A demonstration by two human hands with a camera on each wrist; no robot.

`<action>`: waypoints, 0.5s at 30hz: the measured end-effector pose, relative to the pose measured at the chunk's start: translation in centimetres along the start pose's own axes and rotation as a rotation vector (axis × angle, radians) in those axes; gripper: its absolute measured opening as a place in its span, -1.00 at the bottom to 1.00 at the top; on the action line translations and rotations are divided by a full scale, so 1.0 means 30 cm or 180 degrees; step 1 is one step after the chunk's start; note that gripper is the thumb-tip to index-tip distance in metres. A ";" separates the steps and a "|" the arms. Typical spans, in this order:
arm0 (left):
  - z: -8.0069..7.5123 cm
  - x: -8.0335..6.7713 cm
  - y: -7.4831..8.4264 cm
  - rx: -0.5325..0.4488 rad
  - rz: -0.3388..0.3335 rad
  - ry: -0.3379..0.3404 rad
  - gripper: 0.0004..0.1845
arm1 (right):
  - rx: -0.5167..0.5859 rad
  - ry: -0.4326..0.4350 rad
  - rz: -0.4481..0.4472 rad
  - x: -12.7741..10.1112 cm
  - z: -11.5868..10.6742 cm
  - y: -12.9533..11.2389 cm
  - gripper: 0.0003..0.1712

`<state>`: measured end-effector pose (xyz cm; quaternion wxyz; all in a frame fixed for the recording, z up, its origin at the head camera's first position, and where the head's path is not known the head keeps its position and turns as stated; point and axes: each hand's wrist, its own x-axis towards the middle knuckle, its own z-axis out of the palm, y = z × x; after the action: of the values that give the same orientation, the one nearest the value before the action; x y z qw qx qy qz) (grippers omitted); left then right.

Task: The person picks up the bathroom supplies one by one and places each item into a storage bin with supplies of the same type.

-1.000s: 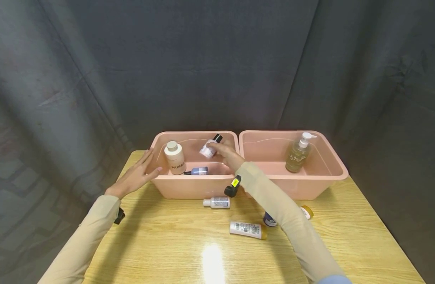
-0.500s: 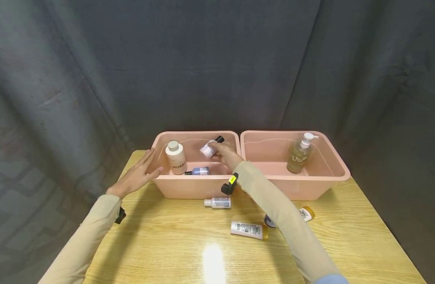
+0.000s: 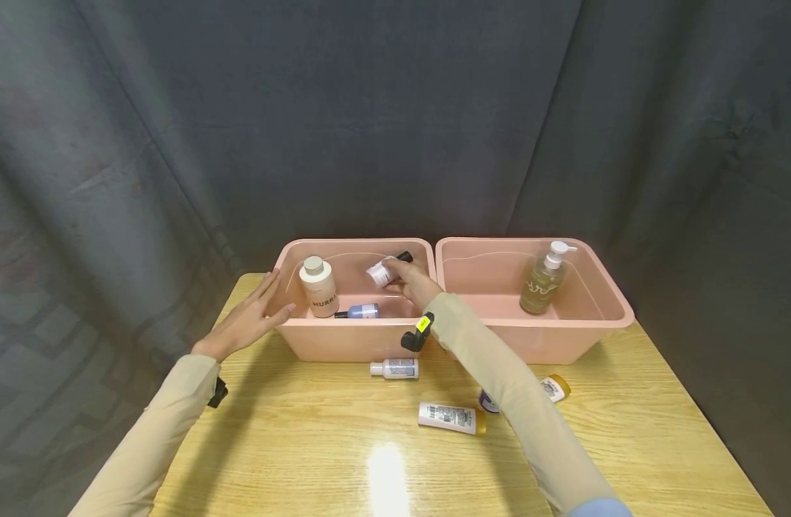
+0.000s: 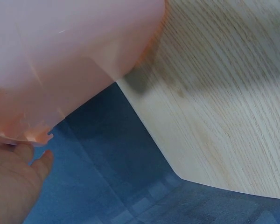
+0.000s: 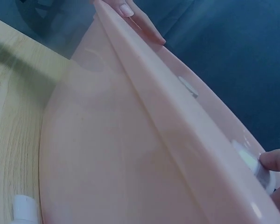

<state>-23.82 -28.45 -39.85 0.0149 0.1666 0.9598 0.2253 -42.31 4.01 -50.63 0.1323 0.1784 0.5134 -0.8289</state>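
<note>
Inside the left pink bin (image 3: 350, 343), my right hand (image 3: 411, 282) pinches a small white bottle with a black cap (image 3: 381, 273), tilted and above the bin floor. In the right wrist view, the thumb and fingers (image 5: 276, 160) hold that bottle (image 5: 252, 163) behind the bin's near rim. My left hand (image 3: 250, 319) rests on the bin's left rim with straight fingers. A white MURRA bottle (image 3: 319, 291) stands upright in the bin's left part. Beside it lies a small blue bottle with a dark cap (image 3: 362, 311).
A second pink bin (image 3: 531, 341) adjoins on the right, holding a green pump bottle (image 3: 540, 287). On the wooden table (image 3: 305, 445) lie a white bottle (image 3: 395, 368), a tube with a gold cap (image 3: 448, 418), a dark-blue container (image 3: 489, 402) and another gold-capped item (image 3: 555, 388), partly behind the right sleeve.
The bottle in my right hand has tipped slightly, its black cap shifting right and down. The right wrist has turned a little. My left hand stays on the rim.
</note>
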 end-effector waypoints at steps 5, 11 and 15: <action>-0.001 -0.001 0.001 -0.0015 0.0009 0.0005 -0.07 | 0.0061 -0.0088 0.0023 -0.003 -0.007 -0.001 -0.56; 0.000 -0.002 0.001 -0.0017 0.0001 0.0003 -0.07 | 0.0084 -0.0239 -0.0042 -0.014 -0.016 -0.011 -0.54; 0.001 -0.002 0.002 -0.0023 -0.0005 0.0003 -0.08 | 0.0021 -0.0090 -0.0025 0.007 -0.017 -0.001 -0.53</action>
<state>-23.73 -28.41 -39.85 0.0153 0.1657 0.9591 0.2288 -42.43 4.47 -50.91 0.1357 0.1651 0.5094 -0.8336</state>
